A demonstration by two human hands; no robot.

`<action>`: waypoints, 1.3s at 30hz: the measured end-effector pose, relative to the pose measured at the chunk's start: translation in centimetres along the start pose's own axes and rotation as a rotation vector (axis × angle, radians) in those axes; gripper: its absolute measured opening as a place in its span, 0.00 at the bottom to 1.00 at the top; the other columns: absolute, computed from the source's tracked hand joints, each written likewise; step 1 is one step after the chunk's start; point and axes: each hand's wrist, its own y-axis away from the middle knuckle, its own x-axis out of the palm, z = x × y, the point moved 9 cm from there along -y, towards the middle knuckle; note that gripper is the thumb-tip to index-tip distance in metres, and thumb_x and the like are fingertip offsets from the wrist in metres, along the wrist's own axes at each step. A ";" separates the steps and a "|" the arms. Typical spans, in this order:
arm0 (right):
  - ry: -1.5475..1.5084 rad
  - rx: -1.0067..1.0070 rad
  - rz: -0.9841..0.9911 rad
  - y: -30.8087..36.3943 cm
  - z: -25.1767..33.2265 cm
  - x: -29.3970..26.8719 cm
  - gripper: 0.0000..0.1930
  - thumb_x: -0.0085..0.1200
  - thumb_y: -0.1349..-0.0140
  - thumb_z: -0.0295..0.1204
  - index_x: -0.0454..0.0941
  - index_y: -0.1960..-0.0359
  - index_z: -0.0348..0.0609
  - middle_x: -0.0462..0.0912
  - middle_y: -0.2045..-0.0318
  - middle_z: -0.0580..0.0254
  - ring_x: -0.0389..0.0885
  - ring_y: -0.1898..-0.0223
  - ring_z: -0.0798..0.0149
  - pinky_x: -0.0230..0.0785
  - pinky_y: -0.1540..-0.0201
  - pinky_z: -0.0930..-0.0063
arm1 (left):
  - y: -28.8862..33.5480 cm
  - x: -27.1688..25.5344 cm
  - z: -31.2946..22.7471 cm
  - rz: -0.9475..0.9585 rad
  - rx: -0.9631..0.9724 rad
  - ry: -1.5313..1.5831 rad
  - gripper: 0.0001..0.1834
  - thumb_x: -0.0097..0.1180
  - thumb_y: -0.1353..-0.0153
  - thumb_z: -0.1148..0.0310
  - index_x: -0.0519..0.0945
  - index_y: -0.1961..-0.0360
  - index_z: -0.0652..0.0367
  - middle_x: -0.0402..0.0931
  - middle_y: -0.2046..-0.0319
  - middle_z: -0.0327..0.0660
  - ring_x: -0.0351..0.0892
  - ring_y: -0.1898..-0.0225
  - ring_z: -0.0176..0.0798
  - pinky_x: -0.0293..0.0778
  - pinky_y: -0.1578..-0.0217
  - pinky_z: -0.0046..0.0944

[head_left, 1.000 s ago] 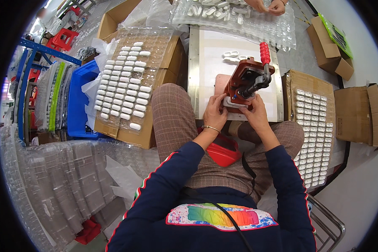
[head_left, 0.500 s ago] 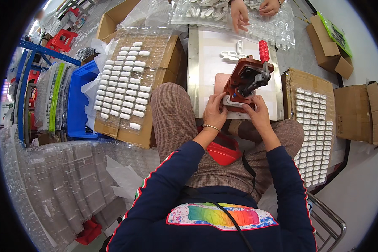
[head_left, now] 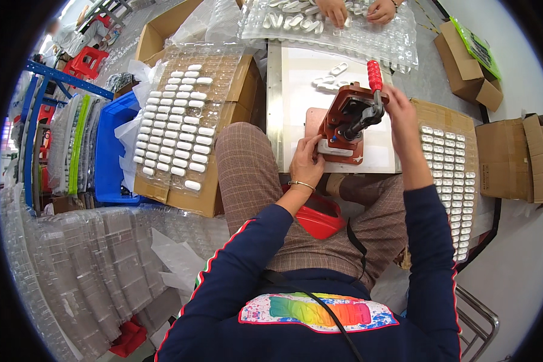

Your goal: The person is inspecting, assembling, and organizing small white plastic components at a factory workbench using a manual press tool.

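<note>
A brown-red hand press (head_left: 346, 120) stands on the white-topped table. It has a black toggle linkage and a red-gripped lever (head_left: 374, 76), which points up. In the base of the press lies a white oval plastic piece (head_left: 335, 150). My left hand (head_left: 305, 163) is closed at the left end of that piece, fingertips against it. My right hand (head_left: 402, 114) is raised at the right of the lever, its fingers partly extended beside the lower end of the red grip. Several loose white oval pieces (head_left: 330, 79) lie on the table behind the press.
A clear tray of white oval pieces (head_left: 181, 130) rests on a carton at left. Another such tray (head_left: 445, 175) is at right. Across the table, another person's hands (head_left: 380, 11) are over a piled clear tray (head_left: 283, 27). A blue bin (head_left: 111, 148) stands far left.
My right hand has left the base of the press and risen to the lever's right side. My left hand stays at the white piece. The other person's hand has drawn back to the tray.
</note>
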 end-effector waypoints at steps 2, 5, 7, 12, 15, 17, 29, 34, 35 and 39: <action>-0.117 -0.019 0.127 -1.9 4.9 3.0 0.15 0.52 0.33 0.34 0.79 0.52 0.37 0.83 0.59 0.60 0.80 0.57 0.70 0.68 0.51 0.81 | 0.0 0.3 0.3 0.006 -0.001 0.010 0.26 0.55 0.51 0.79 0.75 0.47 0.53 0.72 0.57 0.41 0.77 0.68 0.41 0.75 0.65 0.38; -0.078 -0.065 0.270 -2.1 9.8 6.9 0.15 0.50 0.32 0.35 0.80 0.52 0.37 0.83 0.63 0.62 0.79 0.61 0.73 0.70 0.57 0.83 | 0.0 0.2 0.2 0.000 0.021 -0.006 0.26 0.55 0.51 0.79 0.75 0.47 0.53 0.72 0.57 0.41 0.77 0.67 0.41 0.76 0.65 0.38; -0.003 -0.087 0.335 -1.8 11.5 8.0 0.15 0.49 0.31 0.35 0.79 0.52 0.37 0.82 0.67 0.65 0.79 0.66 0.75 0.70 0.63 0.85 | 0.0 0.2 0.2 0.003 0.021 0.004 0.26 0.54 0.51 0.79 0.75 0.47 0.53 0.72 0.57 0.41 0.77 0.67 0.41 0.76 0.65 0.38; -0.145 -0.172 0.350 4.1 15.1 7.9 0.14 0.48 0.31 0.34 0.80 0.55 0.36 0.70 0.79 0.74 0.67 0.79 0.80 0.60 0.78 0.87 | 0.1 0.0 0.3 0.010 -0.029 0.021 0.26 0.54 0.51 0.80 0.75 0.48 0.53 0.72 0.56 0.42 0.78 0.67 0.41 0.76 0.64 0.39; 0.114 -0.229 0.371 9.0 13.9 7.9 0.11 0.50 0.35 0.28 0.82 0.56 0.39 0.71 0.79 0.72 0.68 0.78 0.75 0.64 0.73 0.82 | 0.0 -0.3 0.4 -0.002 -0.040 0.003 0.26 0.54 0.52 0.80 0.75 0.48 0.54 0.72 0.56 0.42 0.78 0.67 0.42 0.76 0.64 0.39; 0.424 -0.768 0.501 12.4 14.2 9.3 0.13 0.54 0.44 0.26 0.83 0.57 0.43 0.70 0.79 0.70 0.70 0.75 0.67 0.69 0.61 0.71 | 0.0 -0.6 -1.2 -0.053 0.077 -0.087 0.27 0.54 0.52 0.81 0.75 0.48 0.54 0.72 0.56 0.42 0.78 0.66 0.42 0.76 0.64 0.39; 0.724 -1.055 0.349 14.5 11.0 10.4 0.18 0.55 0.53 0.21 0.83 0.58 0.45 0.70 0.80 0.70 0.71 0.72 0.64 0.67 0.50 0.64 | 0.0 -0.3 -0.9 -0.049 0.154 -0.087 0.25 0.57 0.50 0.77 0.74 0.47 0.56 0.72 0.55 0.44 0.76 0.59 0.46 0.74 0.58 0.39; 0.327 -0.406 0.301 9.9 15.6 8.4 0.12 0.52 0.36 0.26 0.82 0.53 0.42 0.76 0.79 0.69 0.66 0.81 0.81 0.57 0.80 0.84 | -0.2 0.0 -0.2 -0.006 0.086 -0.002 0.24 0.54 0.49 0.80 0.74 0.48 0.56 0.71 0.56 0.44 0.76 0.67 0.44 0.75 0.63 0.39; 0.243 -0.380 0.241 8.0 16.9 8.2 0.12 0.49 0.32 0.29 0.81 0.53 0.42 0.71 0.83 0.74 0.61 0.83 0.84 0.53 0.82 0.86 | -0.3 0.3 0.0 0.023 0.023 0.015 0.25 0.53 0.50 0.81 0.74 0.48 0.55 0.71 0.57 0.44 0.76 0.67 0.44 0.75 0.63 0.39; 0.074 -0.256 0.305 -0.3 15.3 8.5 0.12 0.46 0.31 0.31 0.82 0.54 0.41 0.70 0.83 0.75 0.66 0.82 0.81 0.57 0.80 0.87 | -0.1 0.2 -0.1 0.019 0.046 -0.009 0.25 0.53 0.50 0.83 0.75 0.48 0.59 0.71 0.57 0.41 0.75 0.67 0.35 0.75 0.64 0.32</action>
